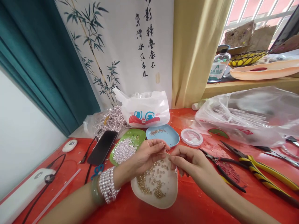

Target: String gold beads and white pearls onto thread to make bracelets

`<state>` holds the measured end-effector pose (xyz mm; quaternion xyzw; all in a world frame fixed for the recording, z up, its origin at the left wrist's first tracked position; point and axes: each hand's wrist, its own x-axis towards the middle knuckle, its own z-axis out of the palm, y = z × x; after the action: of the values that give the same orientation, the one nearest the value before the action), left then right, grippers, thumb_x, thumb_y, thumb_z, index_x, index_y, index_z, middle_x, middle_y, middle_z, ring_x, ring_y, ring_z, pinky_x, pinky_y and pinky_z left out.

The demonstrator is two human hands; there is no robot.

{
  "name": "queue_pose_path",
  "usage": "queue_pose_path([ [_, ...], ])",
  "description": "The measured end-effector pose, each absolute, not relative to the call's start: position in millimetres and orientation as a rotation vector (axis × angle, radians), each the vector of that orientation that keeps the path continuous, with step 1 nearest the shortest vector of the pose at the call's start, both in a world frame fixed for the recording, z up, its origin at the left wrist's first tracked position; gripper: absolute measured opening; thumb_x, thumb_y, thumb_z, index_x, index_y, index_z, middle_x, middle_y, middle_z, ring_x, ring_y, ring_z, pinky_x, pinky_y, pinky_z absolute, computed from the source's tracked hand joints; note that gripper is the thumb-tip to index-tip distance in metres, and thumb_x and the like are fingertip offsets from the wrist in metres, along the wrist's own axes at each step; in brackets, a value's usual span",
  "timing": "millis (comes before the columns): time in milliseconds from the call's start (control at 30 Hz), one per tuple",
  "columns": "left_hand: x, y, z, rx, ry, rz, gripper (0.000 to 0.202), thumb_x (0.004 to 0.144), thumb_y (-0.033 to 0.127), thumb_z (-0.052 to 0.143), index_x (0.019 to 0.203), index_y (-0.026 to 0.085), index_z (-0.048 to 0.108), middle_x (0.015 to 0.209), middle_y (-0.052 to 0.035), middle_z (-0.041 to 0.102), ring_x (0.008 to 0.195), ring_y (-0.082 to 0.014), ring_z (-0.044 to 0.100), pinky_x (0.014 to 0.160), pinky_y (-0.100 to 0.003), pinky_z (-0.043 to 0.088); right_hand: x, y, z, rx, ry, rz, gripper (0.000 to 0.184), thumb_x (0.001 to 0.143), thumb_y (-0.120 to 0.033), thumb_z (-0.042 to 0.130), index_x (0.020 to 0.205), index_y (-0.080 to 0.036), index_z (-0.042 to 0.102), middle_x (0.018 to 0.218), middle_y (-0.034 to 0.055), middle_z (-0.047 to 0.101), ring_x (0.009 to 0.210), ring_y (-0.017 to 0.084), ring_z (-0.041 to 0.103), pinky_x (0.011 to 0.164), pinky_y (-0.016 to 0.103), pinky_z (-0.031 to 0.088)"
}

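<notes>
Red table [193, 200] under everything. Pliers [253, 162] lie open to our right, in neither hand. Cream plate [169, 198] sits below both hands; green plate [141, 133] and blue plate [174, 137] lie beyond. Left hand [150, 155] and right hand [191, 160] meet over the cream plate's far edge. Pearl strands [108, 185] circle our left wrist, already strung. Pearls [124, 151] fill much of the green plate, loose; gold beads [159, 190] lie scattered in the cream one. Smallest: a thin wire [167, 150] between the hands, left thumb and fingers together on it, right thumb and forefinger pinched at its lower end. We cannot tell whether it carries a bead. Our judgement: an early stage, with most beads unthreaded.
</notes>
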<state>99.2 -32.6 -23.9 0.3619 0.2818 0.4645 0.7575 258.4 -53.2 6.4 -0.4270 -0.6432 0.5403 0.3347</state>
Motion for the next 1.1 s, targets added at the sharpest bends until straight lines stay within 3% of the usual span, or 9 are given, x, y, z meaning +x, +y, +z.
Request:
queue_pose_path([
  [800,100,-29,-24,0.858,0.732,1.033,0.014,0.061,0.021,0.073,0.067,0.011,0.066,0.067,-0.0025,0.063,0.057,-0.0056,0.054,0.054,-0.015,0.044,258,-48,7,-1.128,-1.666,1.447,0.02,0.072,-0.029,0.05,0.056,-0.018,0.05,0.052,-0.0025,0.053,0.045,0.008,0.043,0.042,0.021,0.029],
  [1100,105,-30,-2,1.28,0.827,1.193,0.006,0.066,0.016,0.065,0.061,0.018,0.067,0.07,0.0004,0.057,0.067,-0.0095,0.052,0.062,-0.021,0.04,272,-35,15,-1.008,-1.702,1.501,0.013,0.074,-0.026,0.056,0.083,-0.017,0.061,0.072,-0.0006,0.059,0.058,0.008,0.05,0.051,0.02,0.037],
])
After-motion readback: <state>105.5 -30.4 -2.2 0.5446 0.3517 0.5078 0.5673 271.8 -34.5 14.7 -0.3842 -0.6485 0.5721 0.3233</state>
